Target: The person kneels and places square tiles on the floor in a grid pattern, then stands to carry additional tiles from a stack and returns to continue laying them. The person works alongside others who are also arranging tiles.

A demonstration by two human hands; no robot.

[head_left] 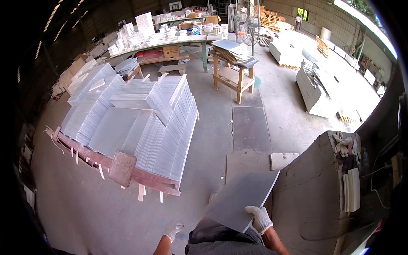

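I have the right hand [259, 218] gripping the gray panel [243, 197] by its edge, the left hand [173, 230] loosely open. This looks like carrying; steadying it next probably calls for both hands.

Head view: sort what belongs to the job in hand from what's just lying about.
Part of the job, it seems:
- grey panel, held in the gloved right hand
- gloved left hand, holding nothing
- stacked grey panels, similar in look

Apparently just lying about:
- spare gloves
- cardboard box under the long table
- standing fan
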